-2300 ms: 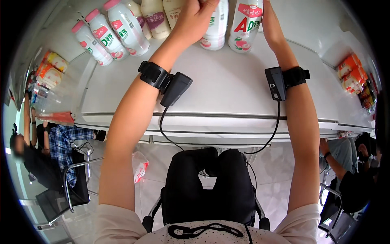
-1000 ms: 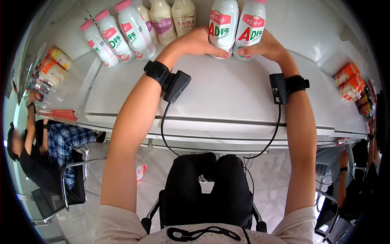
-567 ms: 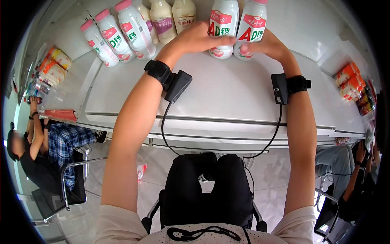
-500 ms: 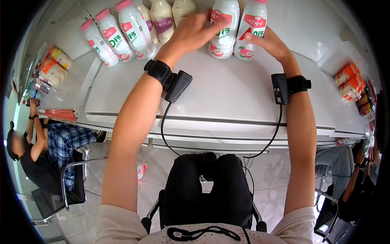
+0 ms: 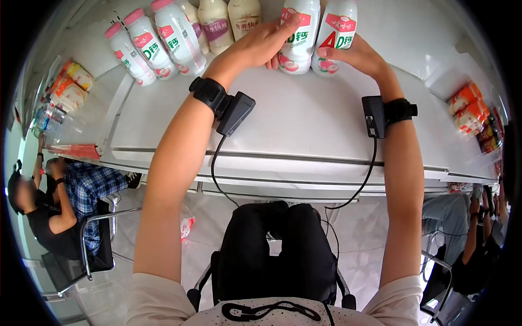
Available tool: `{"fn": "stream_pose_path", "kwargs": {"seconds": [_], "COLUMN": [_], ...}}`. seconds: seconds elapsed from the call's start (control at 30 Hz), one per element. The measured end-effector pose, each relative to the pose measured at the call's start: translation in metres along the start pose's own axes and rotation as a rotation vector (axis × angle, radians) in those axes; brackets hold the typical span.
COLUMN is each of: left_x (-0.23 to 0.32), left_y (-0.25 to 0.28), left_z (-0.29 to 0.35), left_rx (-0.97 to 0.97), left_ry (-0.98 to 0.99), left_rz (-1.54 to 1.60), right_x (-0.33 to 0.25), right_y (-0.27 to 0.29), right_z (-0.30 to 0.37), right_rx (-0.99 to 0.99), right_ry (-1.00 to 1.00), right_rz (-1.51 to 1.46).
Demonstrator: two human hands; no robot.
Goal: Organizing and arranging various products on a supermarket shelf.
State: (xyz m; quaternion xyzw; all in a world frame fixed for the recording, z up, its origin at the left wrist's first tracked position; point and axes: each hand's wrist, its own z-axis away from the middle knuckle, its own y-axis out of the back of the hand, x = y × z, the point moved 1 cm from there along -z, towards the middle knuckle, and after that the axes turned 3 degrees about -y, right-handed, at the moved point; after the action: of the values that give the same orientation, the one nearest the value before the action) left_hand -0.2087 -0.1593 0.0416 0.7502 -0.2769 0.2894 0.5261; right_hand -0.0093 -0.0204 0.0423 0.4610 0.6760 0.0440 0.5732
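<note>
Two white drink bottles with pink-and-green labels stand side by side on the white table (image 5: 283, 117), at the far middle. My left hand (image 5: 261, 46) is closed about the left bottle (image 5: 300, 39), its thumb across the label and its fingertips low by the bottle's left side. Around the right bottle (image 5: 341, 33) is my right hand (image 5: 361, 58), thumb against the front, its other fingers hidden behind. Left of my hands are three matching pink-capped bottles (image 5: 176, 41). Between them and my left hand stand several cream-coloured bottles with purple or brown labels (image 5: 216, 27).
Orange packages lie at the far left (image 5: 70, 95) and far right (image 5: 468, 111). A black box (image 5: 236, 114) with a cable is strapped to each wrist. Seated people are at both sides, one in plaid trousers (image 5: 89, 187). The table's front edge (image 5: 304, 160) runs before my lap.
My left hand, blurred before, has settled with its thumb on the left bottle's label and fingertips lower beside it. My right hand stays on its bottle. The left-side person's arm has shifted.
</note>
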Motion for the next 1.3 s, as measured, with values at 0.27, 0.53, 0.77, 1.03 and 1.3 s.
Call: {"fn": "stream_pose_path", "kwargs": {"seconds": [0.27,0.53,0.77,1.03,1.3], "left_x": [0.007,0.000,0.005,0.013,0.021], "left_y": [0.011,0.001,-0.010,-0.030,-0.025], "left_z": [0.000,-0.008,-0.008,-0.002,-0.003], "left_rx": [-0.055,-0.089,-0.174,-0.209,-0.165], "left_ry": [-0.126,-0.198,-0.281,-0.354,-0.347], "left_rz": [0.082,0.244,0.313,0.309,0.049], "right_x": [0.014,-0.032,-0.024,-0.040,-0.049], "right_y": [0.005,0.003,0.016,0.010,0.008], "right_z": [-0.008,0.001,-0.006,0.002,0.002], "right_rx": [0.036,0.412,0.573,0.969,0.985], "right_ry": [0.005,0.378,0.198,0.303,0.473], "right_rz": [0.037,-0.168,-0.293,0.118,0.514]}}
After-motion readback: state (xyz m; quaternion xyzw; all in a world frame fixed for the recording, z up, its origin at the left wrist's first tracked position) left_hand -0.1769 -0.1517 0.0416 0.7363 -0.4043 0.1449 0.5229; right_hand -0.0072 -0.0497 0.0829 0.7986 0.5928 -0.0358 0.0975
